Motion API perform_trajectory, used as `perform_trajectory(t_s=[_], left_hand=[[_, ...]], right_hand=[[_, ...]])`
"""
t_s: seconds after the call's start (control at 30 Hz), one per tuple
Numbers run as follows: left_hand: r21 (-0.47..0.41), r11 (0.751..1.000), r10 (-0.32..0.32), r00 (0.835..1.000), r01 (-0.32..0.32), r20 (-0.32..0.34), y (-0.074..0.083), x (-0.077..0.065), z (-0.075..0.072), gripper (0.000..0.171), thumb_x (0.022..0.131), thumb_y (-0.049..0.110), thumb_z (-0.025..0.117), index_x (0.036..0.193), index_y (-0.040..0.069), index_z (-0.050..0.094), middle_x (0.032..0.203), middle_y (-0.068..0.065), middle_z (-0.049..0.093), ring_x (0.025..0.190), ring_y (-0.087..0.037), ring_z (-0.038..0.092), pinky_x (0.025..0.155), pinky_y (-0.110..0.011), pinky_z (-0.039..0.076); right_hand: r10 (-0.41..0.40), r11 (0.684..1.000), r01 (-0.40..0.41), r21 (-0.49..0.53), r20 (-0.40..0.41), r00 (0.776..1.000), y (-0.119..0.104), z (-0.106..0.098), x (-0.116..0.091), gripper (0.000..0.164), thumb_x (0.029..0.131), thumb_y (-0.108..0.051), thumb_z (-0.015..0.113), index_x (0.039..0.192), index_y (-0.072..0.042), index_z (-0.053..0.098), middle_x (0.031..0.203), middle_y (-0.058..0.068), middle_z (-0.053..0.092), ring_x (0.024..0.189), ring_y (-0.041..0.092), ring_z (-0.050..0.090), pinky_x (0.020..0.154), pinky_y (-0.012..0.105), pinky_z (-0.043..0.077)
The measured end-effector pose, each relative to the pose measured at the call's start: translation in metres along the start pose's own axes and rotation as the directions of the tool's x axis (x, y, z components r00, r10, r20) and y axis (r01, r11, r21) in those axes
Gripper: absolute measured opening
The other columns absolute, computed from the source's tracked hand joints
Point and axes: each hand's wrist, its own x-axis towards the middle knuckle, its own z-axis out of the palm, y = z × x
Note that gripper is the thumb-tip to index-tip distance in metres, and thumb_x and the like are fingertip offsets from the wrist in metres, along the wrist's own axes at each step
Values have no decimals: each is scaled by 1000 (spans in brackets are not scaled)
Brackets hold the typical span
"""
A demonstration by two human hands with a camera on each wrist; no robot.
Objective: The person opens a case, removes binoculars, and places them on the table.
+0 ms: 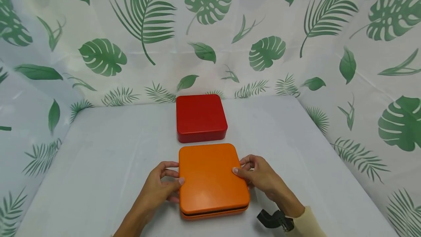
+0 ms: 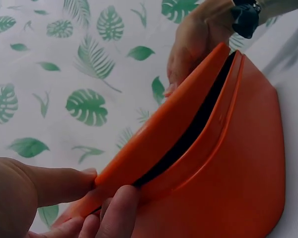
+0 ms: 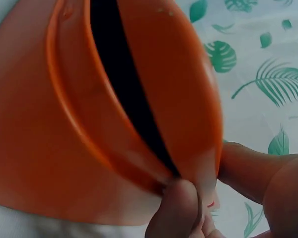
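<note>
An orange square box [image 3: 20, 134] with rounded corners stands on the table, nearest to both hands. Its orange lid [image 1: 210, 178] is tilted, with a dark gap along the near side, plain in both wrist views. At the lid's left edge my left hand [image 1: 160, 185] pinches it, thumb on top and fingers along the side below. My right hand [image 1: 260, 174] grips the opposite edge the same way, its thumb on the lid's top. The inside of the box is hidden in the dark gap.
Just behind the orange box sits a red square box [image 1: 201, 116], its top closed. A black strap [image 1: 274, 219] is around the right wrist. Leaf-patterned cloth [image 1: 230, 28] rises at the back and sides of the white tabletop [image 1: 108, 149].
</note>
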Motion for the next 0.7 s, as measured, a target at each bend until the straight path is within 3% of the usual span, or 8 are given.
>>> perform_trajectory(t_s=[0.2, 0.43, 0.7], left_hand=[[26, 999, 39, 999, -39, 5, -1, -4, 0, 70, 86, 12, 89, 146, 19, 55, 123, -16, 57, 83, -26, 71, 69, -46, 67], [-8, 996, 84, 995, -84, 50, -8, -6, -7, 79, 83, 10, 91, 151, 27, 55, 125, -16, 56, 84, -22, 71, 72, -46, 67], [-33, 994, 105, 990, -103, 93, -12, -5, -13, 83, 84, 8, 90, 155, 28, 52, 127, -16, 55, 88, -21, 69, 74, -49, 67]], right_hand=[[-48, 998, 49, 28, -32, 998, 7, -3, -6, 54, 89, -27, 88, 132, -8, 60, 98, 10, 62, 73, 22, 64, 59, 33, 60], [-161, 986, 155, 68, 84, 983, 16, -17, -12, 67, 91, -21, 86, 151, -15, 57, 120, 18, 58, 87, 25, 69, 71, 40, 67], [-205, 975, 186, 122, 170, 964, 22, -25, -15, 69, 94, -15, 82, 157, -13, 52, 126, 22, 56, 94, 24, 70, 77, 42, 67]])
